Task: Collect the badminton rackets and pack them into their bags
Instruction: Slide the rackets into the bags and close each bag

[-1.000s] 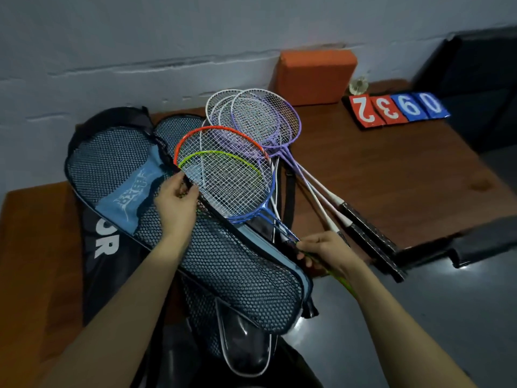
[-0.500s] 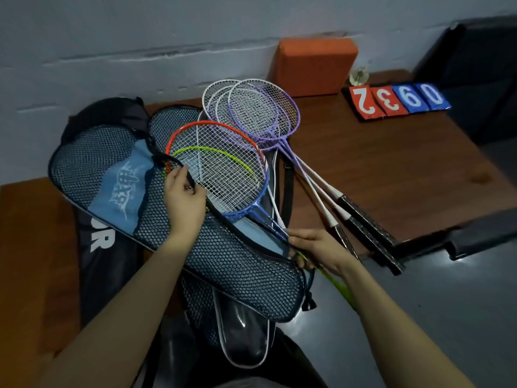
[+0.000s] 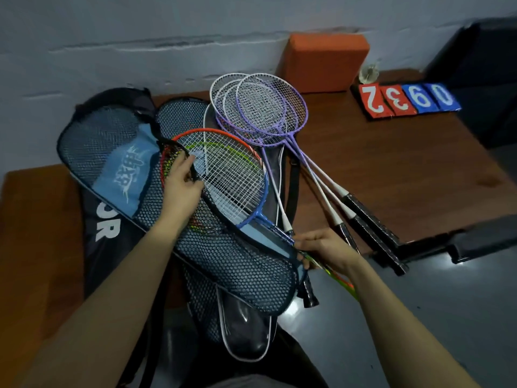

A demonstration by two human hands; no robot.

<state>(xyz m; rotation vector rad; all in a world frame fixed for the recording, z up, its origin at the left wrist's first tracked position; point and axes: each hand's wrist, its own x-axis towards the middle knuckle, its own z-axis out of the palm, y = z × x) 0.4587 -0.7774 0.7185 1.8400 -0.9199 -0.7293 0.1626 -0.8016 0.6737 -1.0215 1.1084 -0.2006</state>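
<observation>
On the wooden table, a blue mesh racket bag lies at the left, its black opening edge pinched by the left hand, with the heads of an orange-and-blue racket and a yellow-green one partly inside the mouth just beside those fingers. At the table's near edge the right hand grips the shafts of these two rackets. Further right, a fan of purple and white rackets rests apart from both hands, before an orange block and number cards.
</observation>
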